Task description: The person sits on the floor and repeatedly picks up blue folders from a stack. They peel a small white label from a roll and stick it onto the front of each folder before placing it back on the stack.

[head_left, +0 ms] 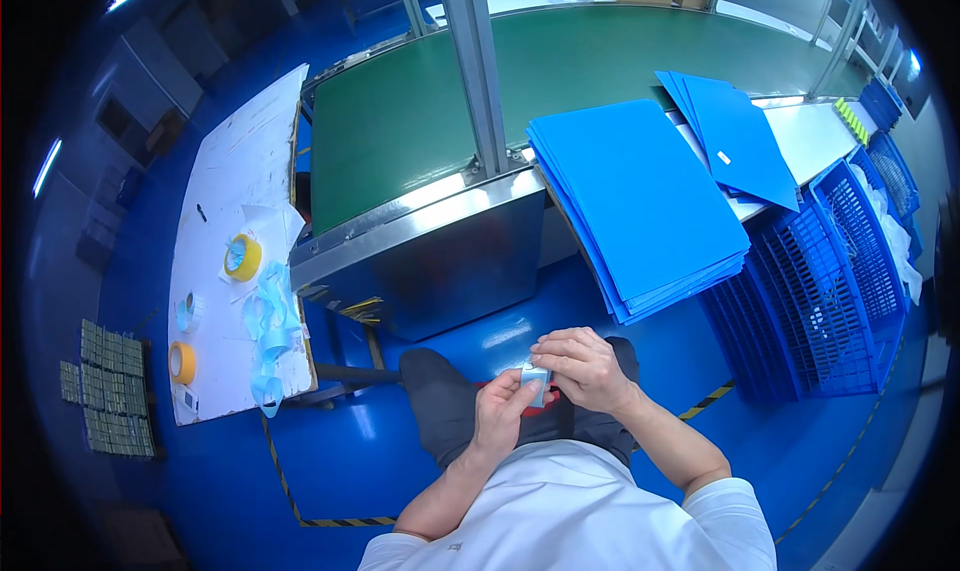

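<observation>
A small light-blue and white piece (535,375), flat-sided, is held up in front of my lap; its kind is too small to make out. My left hand (496,411) pinches it from the left, with the thumb lying across its face. From the right, my right hand (590,373) has its fingers bent together over the upper edge of the same piece. Those fingers partly hide it. Something red (553,395) shows just behind the hands, between my legs.
On the left, a white table (225,161) carries yellow tape (242,258), orange tape (182,362) and a curled light-blue strip (272,321). Ahead runs a green conveyor (390,121) with a metal post (472,71). Blue sheets (640,191) lie stacked at right, near blue crates (820,291).
</observation>
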The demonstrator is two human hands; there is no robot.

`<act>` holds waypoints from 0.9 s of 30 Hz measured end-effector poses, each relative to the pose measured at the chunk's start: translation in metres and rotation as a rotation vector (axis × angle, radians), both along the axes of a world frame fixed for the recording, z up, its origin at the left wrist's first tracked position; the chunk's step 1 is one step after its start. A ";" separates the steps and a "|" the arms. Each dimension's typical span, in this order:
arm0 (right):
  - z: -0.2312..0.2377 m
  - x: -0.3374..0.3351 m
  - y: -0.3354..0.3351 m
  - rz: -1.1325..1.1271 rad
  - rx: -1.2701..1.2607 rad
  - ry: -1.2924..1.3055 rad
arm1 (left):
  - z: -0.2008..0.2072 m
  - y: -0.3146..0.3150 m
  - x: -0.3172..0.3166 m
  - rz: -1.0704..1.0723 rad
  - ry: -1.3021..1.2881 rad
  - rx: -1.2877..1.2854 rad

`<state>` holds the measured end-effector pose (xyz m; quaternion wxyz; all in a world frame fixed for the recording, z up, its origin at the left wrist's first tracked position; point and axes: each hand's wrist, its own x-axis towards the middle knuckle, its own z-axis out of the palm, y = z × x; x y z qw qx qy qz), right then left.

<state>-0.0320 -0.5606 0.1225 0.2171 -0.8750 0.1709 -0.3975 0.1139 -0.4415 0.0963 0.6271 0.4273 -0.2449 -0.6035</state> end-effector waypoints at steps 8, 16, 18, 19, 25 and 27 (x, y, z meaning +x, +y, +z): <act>0.000 -0.007 0.008 0.079 0.248 -0.068 | -0.009 0.001 -0.001 0.015 -0.023 -0.010; -0.008 -0.008 0.009 0.027 0.294 -0.078 | -0.007 -0.002 0.003 -0.027 -0.138 -0.046; -0.005 -0.008 0.010 0.008 0.271 -0.071 | -0.004 -0.003 0.001 -0.024 -0.156 -0.049; -0.006 -0.009 0.009 0.009 0.281 -0.084 | -0.003 -0.004 0.001 -0.021 -0.164 -0.053; 0.004 -0.014 0.006 0.011 0.352 -0.163 | -0.008 -0.004 -0.002 -0.073 -0.108 -0.077; 0.036 -0.018 -0.003 -0.001 0.306 -0.205 | -0.004 -0.004 -0.003 -0.065 -0.094 -0.050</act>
